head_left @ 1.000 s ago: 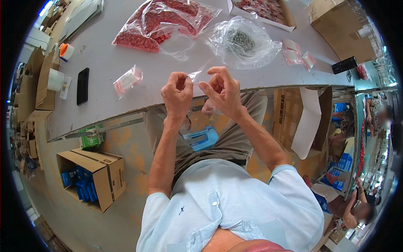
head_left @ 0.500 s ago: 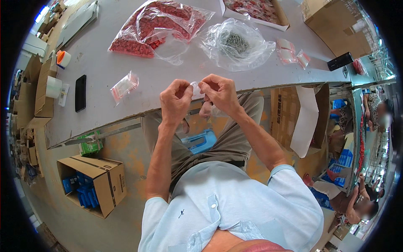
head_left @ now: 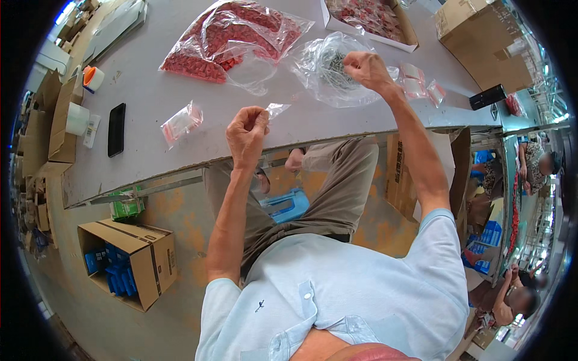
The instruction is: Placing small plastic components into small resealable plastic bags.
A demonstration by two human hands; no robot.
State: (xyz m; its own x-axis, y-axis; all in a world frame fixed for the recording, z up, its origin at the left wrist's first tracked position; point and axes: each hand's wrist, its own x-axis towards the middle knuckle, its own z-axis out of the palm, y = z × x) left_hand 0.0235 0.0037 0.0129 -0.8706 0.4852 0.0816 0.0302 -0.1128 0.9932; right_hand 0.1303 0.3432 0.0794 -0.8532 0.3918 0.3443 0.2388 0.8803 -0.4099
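Observation:
My left hand (head_left: 247,133) is above the front part of the table, pinching a small clear plastic bag (head_left: 277,109) by one end. The bag points off to the right of the fingers. My right hand (head_left: 368,70) reaches over an open clear plastic bag (head_left: 313,66) of small grey metal pieces (head_left: 336,66). Its fingers are curled together at the pieces; whatever they pinch is too small to make out. Left of that bag lies a large clear bag of small red pieces (head_left: 208,54).
A small packet (head_left: 182,124) and a black phone (head_left: 116,130) lie to the left. Several packets (head_left: 414,83) are at the right, near a black box-shaped object (head_left: 487,96). An open white carton (head_left: 394,36) holds more red packets. Cardboard boxes (head_left: 481,42) stand at the edges.
My right hand has left my left hand and moved right and away to the bag of metal pieces. My left hand keeps the small bag, now seen more fully.

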